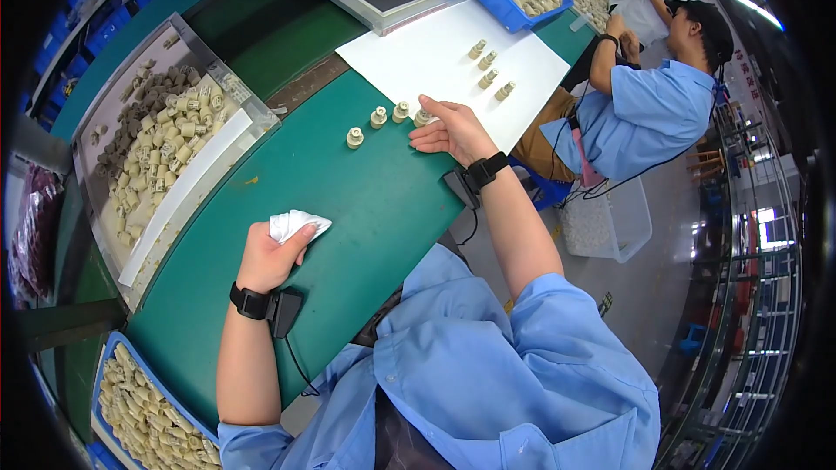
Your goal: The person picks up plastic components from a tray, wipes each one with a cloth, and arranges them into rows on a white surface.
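Note:
My left hand (272,254) is closed around a crumpled white cloth (298,225) above the green table mat. My right hand (453,132) reaches to the edge of the white sheet, its thumb and fingers apart. Between them stands a small cream cylindrical fitting (421,117), partly covered by the hand; whether the fingers touch it is hard to make out. Left of it, more such fittings (378,117) stand upright in a row on the green mat. Several others (488,78) with narrower, metallic-looking tops stand on the white sheet (392,59).
A framed tray (144,270) of loose cream and brown cylindrical pieces lies at the left. A blue bin (109,357) of cream parts stands at lower left, another blue tray (493,2) at the far side. A co-worker (653,104) in blue sits at the right, beside a translucent tub (633,218).

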The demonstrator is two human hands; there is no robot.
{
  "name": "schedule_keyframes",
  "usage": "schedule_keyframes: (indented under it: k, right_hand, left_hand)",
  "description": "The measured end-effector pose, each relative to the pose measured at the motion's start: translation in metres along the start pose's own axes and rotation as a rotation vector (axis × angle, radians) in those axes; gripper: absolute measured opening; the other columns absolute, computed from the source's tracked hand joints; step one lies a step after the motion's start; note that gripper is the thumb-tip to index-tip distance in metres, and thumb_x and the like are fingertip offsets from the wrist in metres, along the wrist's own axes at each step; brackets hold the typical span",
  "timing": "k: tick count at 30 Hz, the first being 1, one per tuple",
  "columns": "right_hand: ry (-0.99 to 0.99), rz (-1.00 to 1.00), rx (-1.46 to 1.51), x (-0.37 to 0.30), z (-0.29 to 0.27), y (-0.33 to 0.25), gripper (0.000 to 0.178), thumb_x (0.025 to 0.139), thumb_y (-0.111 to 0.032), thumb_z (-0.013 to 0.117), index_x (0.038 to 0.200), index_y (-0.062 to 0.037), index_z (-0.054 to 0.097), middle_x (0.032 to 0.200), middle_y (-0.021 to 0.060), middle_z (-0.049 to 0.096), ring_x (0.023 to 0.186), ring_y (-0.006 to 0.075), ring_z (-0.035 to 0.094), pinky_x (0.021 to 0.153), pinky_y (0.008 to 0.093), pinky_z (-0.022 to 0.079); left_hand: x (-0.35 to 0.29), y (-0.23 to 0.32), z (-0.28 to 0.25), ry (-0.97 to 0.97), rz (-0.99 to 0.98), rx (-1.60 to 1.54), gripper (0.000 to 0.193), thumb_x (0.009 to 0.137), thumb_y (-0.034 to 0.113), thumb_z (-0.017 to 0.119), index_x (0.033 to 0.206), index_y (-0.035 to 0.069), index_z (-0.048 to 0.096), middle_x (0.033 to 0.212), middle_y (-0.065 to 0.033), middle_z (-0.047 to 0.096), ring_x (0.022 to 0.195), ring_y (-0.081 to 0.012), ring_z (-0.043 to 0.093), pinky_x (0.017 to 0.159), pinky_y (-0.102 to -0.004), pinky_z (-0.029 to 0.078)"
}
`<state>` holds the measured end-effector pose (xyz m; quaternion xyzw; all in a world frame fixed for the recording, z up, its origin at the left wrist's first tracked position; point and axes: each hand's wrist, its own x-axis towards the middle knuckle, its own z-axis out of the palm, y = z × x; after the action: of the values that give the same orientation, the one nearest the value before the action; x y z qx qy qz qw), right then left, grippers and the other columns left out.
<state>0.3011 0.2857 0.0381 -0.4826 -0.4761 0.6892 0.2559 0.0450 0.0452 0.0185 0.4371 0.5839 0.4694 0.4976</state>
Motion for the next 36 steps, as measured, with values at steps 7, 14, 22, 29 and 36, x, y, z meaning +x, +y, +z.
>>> schedule_keyframes:
  k: [7,14,22,29,36]
  right_hand:
    - [0.000,0.000,0.005,0.004,0.002,0.005,0.068,0.088,-0.041,0.067,0.122,0.0123,0.041,0.081,0.0261,0.066,0.067,0.0276,0.070,0.059,0.0303,0.060]
    - [0.005,0.042,0.112,0.002,-0.002,-0.001,0.068,0.092,-0.041,0.062,0.127,0.0108,0.037,0.083,0.0283,0.066,0.069,0.0294,0.070,0.059,0.0316,0.061]
    - [-0.016,0.056,0.002,0.012,-0.002,0.003,0.071,0.092,-0.041,0.061,0.132,0.0108,0.033,0.083,0.0278,0.066,0.068,0.0293,0.070,0.059,0.0316,0.061]
    - [0.008,0.083,-0.019,0.010,0.000,-0.002,0.072,0.090,-0.041,0.064,0.131,0.0113,0.035,0.083,0.0272,0.066,0.068,0.0288,0.070,0.058,0.0310,0.061]
    - [0.021,0.080,-0.042,0.008,0.002,-0.004,0.075,0.088,-0.041,0.067,0.130,0.0126,0.035,0.083,0.0267,0.066,0.067,0.0279,0.070,0.058,0.0304,0.061]
  left_hand:
    - [-0.004,-0.003,-0.002,0.026,0.010,-0.007,0.017,0.091,0.015,0.066,0.082,0.000,0.066,0.059,0.0028,0.056,0.050,-0.0039,0.046,0.045,-0.0218,0.034]
    - [0.001,-0.001,0.001,-0.031,0.011,-0.018,0.017,0.092,0.016,0.065,0.083,0.002,0.068,0.058,0.0048,0.055,0.052,-0.0034,0.046,0.049,-0.0220,0.036]
    - [-0.002,0.003,-0.001,-0.023,0.027,-0.028,0.016,0.091,0.015,0.065,0.084,0.001,0.067,0.059,0.0040,0.056,0.052,-0.0032,0.046,0.048,-0.0219,0.034]
    - [0.000,0.001,0.000,-0.028,0.014,-0.036,0.017,0.092,0.016,0.065,0.083,0.002,0.068,0.058,0.0044,0.055,0.053,-0.0032,0.046,0.049,-0.0221,0.035]
    - [0.000,0.001,0.000,-0.029,0.014,-0.036,0.018,0.092,0.016,0.065,0.081,0.002,0.067,0.058,0.0044,0.054,0.053,-0.0034,0.045,0.049,-0.0224,0.036]
